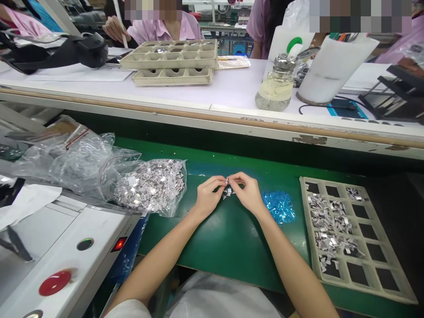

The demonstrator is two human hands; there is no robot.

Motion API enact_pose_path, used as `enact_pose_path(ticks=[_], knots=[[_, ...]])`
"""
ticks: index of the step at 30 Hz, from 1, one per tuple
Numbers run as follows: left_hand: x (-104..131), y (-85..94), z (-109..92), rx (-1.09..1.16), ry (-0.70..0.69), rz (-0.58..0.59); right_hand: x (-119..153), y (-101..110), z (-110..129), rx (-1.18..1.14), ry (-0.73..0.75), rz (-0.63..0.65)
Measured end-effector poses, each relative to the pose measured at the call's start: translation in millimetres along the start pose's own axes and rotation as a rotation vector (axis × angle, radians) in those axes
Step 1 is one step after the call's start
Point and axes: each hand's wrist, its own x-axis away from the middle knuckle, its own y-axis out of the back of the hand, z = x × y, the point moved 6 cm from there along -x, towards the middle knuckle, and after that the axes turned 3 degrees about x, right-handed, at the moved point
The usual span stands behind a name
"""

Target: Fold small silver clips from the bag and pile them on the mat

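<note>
Over the green mat (212,234) both hands meet, fingertips nearly touching. My left hand (209,193) and my right hand (247,191) pinch one small silvery metal piece (227,181) between them; its exact kind is too small to make out. Just below the fingertips lies a little cluster of similar silvery pieces (228,192), partly hidden by the hands. To the right of my right hand is a pile of shiny blue film bits (280,206). A clear plastic bag (150,186) full of small silvery pieces lies left of my left hand.
A compartment tray (356,212) at the right holds silvery pieces in several cells. A white machine (82,260) with a red button stands at the left. Above the mat runs a white shelf (185,99) bearing stacked trays (172,77) and a glass jar (276,84). Other people sit beyond.
</note>
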Motion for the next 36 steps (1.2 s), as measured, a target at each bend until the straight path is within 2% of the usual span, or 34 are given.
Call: enact_pose_path(ticks=[14,24,28,33,36], knots=[[10,-2.7,-7,-0.164,-0.299,0.021,-2,-2,-6,-0.014,0.007,0.008],[13,-0.5,-15,-0.12,-0.429,0.01,-5,-1,-6,-0.204,-0.054,0.082],[9,0.7,-17,-0.138,-0.388,0.003,-5,2,-4,-0.201,-0.046,0.088],[2,3.3,-10,-0.084,-0.184,0.027,-3,7,0,-0.123,-0.004,0.067],[2,1.3,-8,-0.017,-0.113,0.049,-2,7,4,-0.02,0.042,0.086]])
